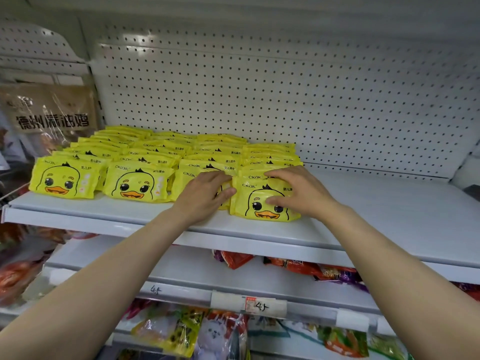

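While we square up the rows (pixel 161 149) on the shelf (pixel 389 209), our right hand (pixel 296 193) pinches the front yellow pack (pixel 262 213) of the rightmost row, and our left hand (pixel 205 196) lies flat-fingered against the neighbouring pack (pixel 183 184). Next, we judge, it wants seating snug, level with the front line.

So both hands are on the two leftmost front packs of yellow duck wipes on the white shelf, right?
Not leftmost. The head view shows the left hand on the third front pack and the right hand gripping the fourth front pack: the two rightmost on the white shelf.
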`<state>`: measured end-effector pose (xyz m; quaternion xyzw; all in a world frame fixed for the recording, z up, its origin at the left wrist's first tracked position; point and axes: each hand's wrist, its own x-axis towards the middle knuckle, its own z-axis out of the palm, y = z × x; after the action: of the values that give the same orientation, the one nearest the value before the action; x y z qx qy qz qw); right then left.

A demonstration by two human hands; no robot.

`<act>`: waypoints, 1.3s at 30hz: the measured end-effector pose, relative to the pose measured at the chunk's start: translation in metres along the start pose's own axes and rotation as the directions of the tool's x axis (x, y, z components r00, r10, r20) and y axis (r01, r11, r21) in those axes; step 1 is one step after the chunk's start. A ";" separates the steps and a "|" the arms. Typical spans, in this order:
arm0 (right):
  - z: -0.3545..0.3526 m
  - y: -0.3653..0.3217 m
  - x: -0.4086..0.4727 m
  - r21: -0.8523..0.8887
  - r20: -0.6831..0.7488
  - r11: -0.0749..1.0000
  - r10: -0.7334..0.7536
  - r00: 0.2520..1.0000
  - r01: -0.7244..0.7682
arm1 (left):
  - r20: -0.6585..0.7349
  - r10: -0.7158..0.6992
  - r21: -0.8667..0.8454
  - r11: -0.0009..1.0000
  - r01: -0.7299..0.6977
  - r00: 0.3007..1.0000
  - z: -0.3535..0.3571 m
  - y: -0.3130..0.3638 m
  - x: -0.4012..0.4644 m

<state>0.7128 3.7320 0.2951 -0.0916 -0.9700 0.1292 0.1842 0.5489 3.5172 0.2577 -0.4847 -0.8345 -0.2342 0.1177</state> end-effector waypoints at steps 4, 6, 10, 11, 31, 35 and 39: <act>0.009 -0.005 -0.006 -0.103 -0.007 0.991 -0.086 0.996 0.085 | -0.031 -0.005 0.057 0.998 0.007 1.000 0.009 0.000 -0.003; 0.011 -0.004 -0.008 -0.125 -0.022 0.988 -0.100 0.995 0.096 | -0.045 0.003 0.074 0.997 0.000 0.999 0.012 0.000 -0.005; 0.013 -0.006 -0.008 -0.160 -0.026 0.982 -0.107 0.994 0.102 | -0.062 0.011 0.102 0.995 -0.004 0.998 0.013 0.000 -0.006; 0.012 -0.007 -0.009 -0.172 -0.024 0.980 -0.110 0.994 0.104 | -0.058 0.006 0.107 0.994 0.001 0.998 0.013 0.001 -0.006; -0.012 -0.029 0.001 -0.321 0.016 0.939 -0.124 0.992 0.122 | -0.047 -0.253 0.182 0.949 0.257 0.966 -0.032 0.063 -0.011; -0.021 -0.054 0.003 -0.280 -0.003 0.936 -0.223 0.975 0.213 | -0.158 -0.305 0.198 0.922 0.333 0.939 -0.059 0.079 -0.031; -0.034 -0.087 -0.002 -0.253 -0.003 0.926 -0.292 0.957 0.281 | -0.218 -0.292 0.293 0.891 0.348 0.931 -0.094 0.079 -0.063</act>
<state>0.7166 3.6560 0.3493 0.0259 -0.9776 -0.0241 0.2075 0.6456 3.4552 0.3339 -0.2923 -0.9172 -0.1489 0.2260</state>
